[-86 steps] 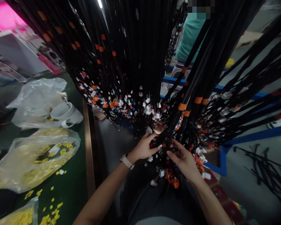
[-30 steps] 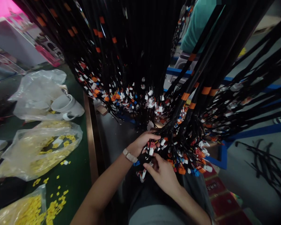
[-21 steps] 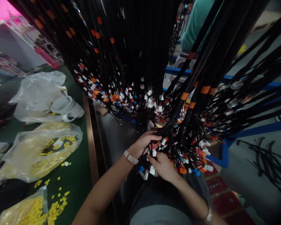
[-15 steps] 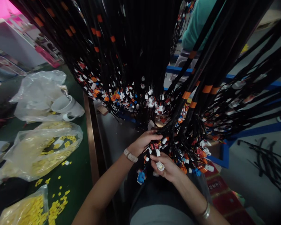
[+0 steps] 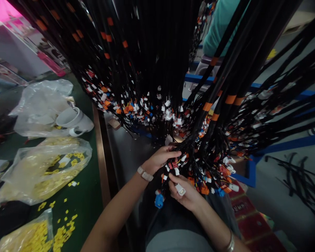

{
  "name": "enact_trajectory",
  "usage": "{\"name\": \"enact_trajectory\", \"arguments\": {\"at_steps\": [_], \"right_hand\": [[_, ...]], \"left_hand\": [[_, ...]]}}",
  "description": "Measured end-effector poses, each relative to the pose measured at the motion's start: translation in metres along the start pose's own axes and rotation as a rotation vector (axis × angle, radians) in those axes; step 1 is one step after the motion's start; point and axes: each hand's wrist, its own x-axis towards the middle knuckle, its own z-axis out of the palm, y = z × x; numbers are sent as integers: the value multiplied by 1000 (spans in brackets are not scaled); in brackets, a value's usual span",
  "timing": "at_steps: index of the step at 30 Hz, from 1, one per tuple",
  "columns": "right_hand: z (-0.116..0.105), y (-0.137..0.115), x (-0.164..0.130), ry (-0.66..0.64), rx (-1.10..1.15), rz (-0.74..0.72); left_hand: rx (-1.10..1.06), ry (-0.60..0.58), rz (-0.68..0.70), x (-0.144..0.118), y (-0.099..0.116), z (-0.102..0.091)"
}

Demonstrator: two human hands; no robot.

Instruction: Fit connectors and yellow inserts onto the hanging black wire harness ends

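Note:
Black wire harnesses point(image 5: 157, 63) hang in a thick curtain in front of me, ending in many white, orange, red and blue connectors point(image 5: 199, 168). My left hand point(image 5: 160, 159), with a watch at the wrist, grips a bunch of the wire ends from the left. My right hand point(image 5: 187, 192) sits just below it and pinches a white connector point(image 5: 180, 189) between thumb and fingers. A blue connector point(image 5: 159, 201) dangles to the left of my right hand.
A green table point(image 5: 89, 196) on the left carries plastic bags of yellow parts point(image 5: 44, 168), a clear bag point(image 5: 42, 101) and a white mug point(image 5: 73, 122). A person in a teal shirt point(image 5: 217, 28) sits behind the harnesses. Blue frame rails point(image 5: 286, 145) and loose black wires point(image 5: 296, 178) lie right.
My right hand dropped from the wire bunch, sorted among the ends, and now holds a single white connector pulled down and out. My left hand stayed gripping the bunch.

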Motion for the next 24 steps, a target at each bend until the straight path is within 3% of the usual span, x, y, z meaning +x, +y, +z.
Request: {"name": "enact_trajectory", "arguments": {"at_steps": [3, 5, 8, 10, 12, 16, 24], "right_hand": [[-1, 4, -9, 57, -273, -51], [-9, 2, -16, 164, -569, -196], [-33, -10, -27, 549, -1008, -604], [-50, -22, -31, 778, -1191, -793], [-61, -32, -32, 840, -1382, -763], [-63, -35, -28, 771, -1690, -528], [-62, -43, -36, 691, -1645, -441]], "left_hand": [[124, -10, 41, -5, 5, -3], [200, -9, 67, -7, 9, -5], [243, -13, 89, -8, 12, -6], [262, -21, 80, -8, 13, -6], [296, -26, 75, -9, 12, -8], [386, -53, 71, -11, 15, -13], [438, -68, 134, -12, 22, -19]]}}
